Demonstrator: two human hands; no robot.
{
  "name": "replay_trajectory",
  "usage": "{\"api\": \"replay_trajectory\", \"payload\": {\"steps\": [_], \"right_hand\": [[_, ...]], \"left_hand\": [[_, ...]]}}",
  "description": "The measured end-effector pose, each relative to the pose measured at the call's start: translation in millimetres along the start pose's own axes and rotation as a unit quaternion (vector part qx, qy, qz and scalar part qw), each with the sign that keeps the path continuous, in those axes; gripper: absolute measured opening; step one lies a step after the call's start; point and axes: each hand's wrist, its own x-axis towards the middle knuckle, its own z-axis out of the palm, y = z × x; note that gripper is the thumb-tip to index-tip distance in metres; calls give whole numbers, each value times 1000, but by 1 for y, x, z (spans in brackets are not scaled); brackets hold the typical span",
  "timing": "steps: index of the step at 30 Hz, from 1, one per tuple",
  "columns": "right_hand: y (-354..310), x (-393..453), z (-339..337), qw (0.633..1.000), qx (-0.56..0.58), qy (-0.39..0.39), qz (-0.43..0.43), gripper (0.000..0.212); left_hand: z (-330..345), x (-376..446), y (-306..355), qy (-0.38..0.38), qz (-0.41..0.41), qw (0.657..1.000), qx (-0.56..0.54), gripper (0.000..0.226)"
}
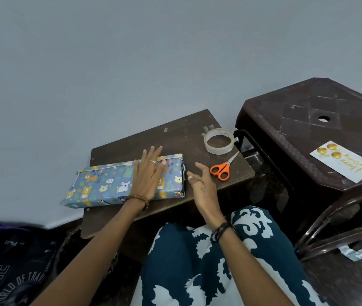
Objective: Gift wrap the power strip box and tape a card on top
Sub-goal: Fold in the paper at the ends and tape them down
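Wrapped power strip box [109, 184] lying along the left edge of the small dark table [175, 140], overhanging it, with the left hand [148, 175] resting flat on its top, fingers straight. Right hand [202, 184] hovers just beside the box's right end, fingers loosely spread, holding nothing. Tape roll [219, 141] and orange-handled scissors [222, 170] occupy the table's right edge; the card [344, 163] lies on the adjacent brown plastic stool [297, 111].

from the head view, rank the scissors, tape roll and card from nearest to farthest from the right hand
From the right hand:
1. Orange-handled scissors, just to its right on the small table.
2. Clear tape roll, farther back near the table's far right corner.
3. Card, off to the right on the brown plastic stool.
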Motion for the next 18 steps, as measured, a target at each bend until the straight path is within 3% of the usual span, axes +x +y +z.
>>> {"api": "replay_trajectory", "payload": {"steps": [3,7,10,14,16,18], "right_hand": [[1,-1,8,1000,5,-12,-20,46],[-2,1,5,998,-41,-13,-43,48],[-6,8,-6,980,-151,60,-116,44],[-14,34,-31,917,-291,184,-201,29],[-15,51,-49,896,-325,233,-195,28],[-15,68,-67,903,-294,271,-157,30]], "left_hand": [[9,-6,-2,-43,26,985,166,67],[6,-4,-3,-60,30,981,180,81],[6,-4,-4,-65,33,980,186,81],[8,-4,-5,-52,39,979,193,77],[9,-4,-7,-47,41,978,199,76],[11,-5,-8,-41,41,978,202,75]]}}
